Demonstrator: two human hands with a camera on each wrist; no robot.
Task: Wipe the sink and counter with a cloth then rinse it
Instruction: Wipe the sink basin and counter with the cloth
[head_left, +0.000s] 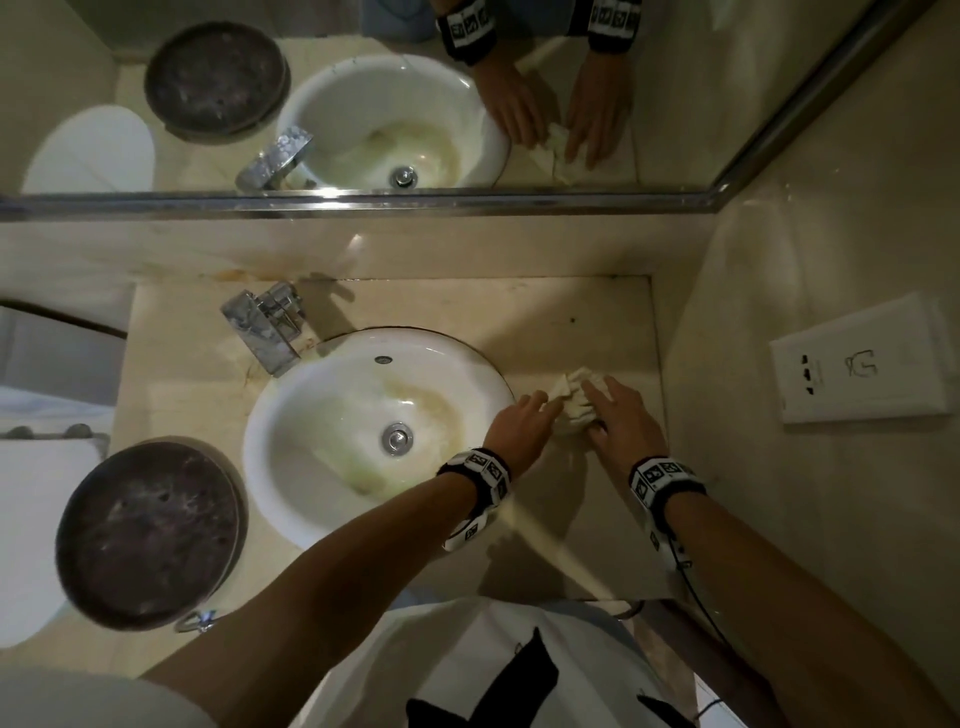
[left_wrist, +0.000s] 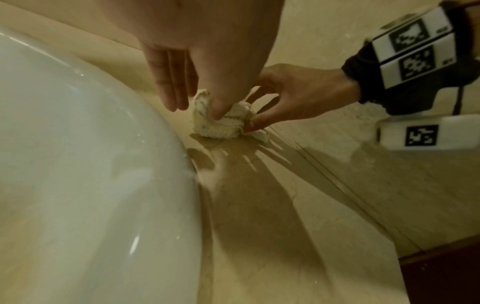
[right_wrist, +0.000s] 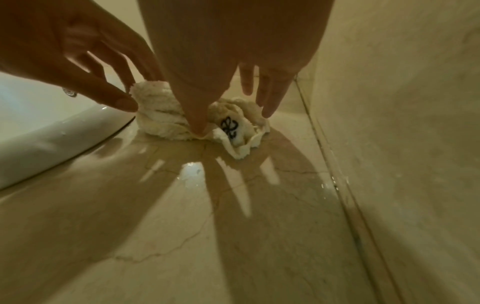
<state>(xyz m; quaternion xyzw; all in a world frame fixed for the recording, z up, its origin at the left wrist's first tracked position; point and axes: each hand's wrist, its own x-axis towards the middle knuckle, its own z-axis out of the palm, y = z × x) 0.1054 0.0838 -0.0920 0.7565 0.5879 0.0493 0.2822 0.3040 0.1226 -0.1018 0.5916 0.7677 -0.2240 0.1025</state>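
1. The cloth (head_left: 574, 397) lies bunched on the counter (head_left: 582, 312), just beside the right-hand rim of the sink (head_left: 291, 499) and between that rim and the side wall (head_left: 779, 322).
2. The left hand (head_left: 519, 421) is at the cloth's sink-side edge. In the left wrist view its thumb and forefinger pinch a fold of the cloth (left_wrist: 221, 121), while the other 3 fingers (left_wrist: 171, 82) are straight and clear of it.
3. The right hand (head_left: 621, 415) is at the cloth's wall-side edge. In the left wrist view its thumb and a fingertip pinch a fold there; in the right wrist view the outer fingers (right_wrist: 270, 94) are spread straight above the cloth (right_wrist: 182, 115).
4. Governing relation: the cloth sits directly ahead of both hands, between them, with its long axis running from the sink rim toward the wall. Each hand holds 1 end.
5. The counter (right_wrist: 233, 205) nearer the person than the cloth is wet and glossy.
6. Judgement: the hands appear to be gathering or refolding the cloth for a further counter pass. Both are equally near; the left hand is nearer the sink. Rinsing is not yet done.
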